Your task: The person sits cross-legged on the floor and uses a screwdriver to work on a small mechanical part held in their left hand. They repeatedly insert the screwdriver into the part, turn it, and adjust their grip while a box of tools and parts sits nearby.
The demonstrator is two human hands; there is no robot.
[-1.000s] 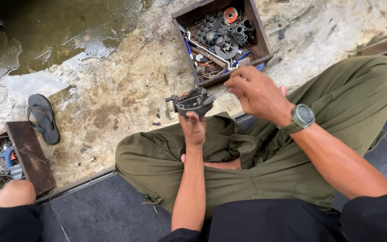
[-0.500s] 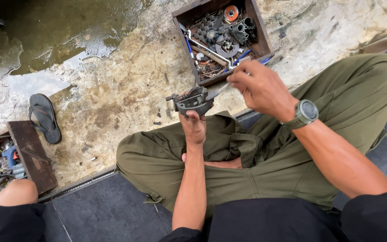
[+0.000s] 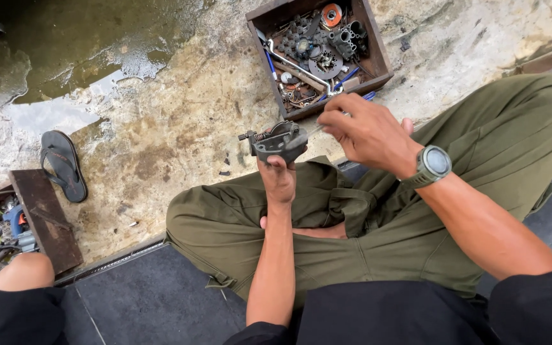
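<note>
Dark metal part (image 3: 279, 142) with a spring at one end, held up over the lap | left hand (image 3: 278, 179) fingers wrapped around its underside | right hand (image 3: 368, 131) fingers pinched on a thin tool (image 3: 317, 128) touching the part | wooden box (image 3: 319, 52) of metal spares just beyond on the wet concrete floor (image 3: 180, 128) | sandal (image 3: 64, 165) well apart

tool in right hand (image 3: 368, 131): mostly hidden | second parts box (image 3: 7, 223): cut off by left edge
</note>
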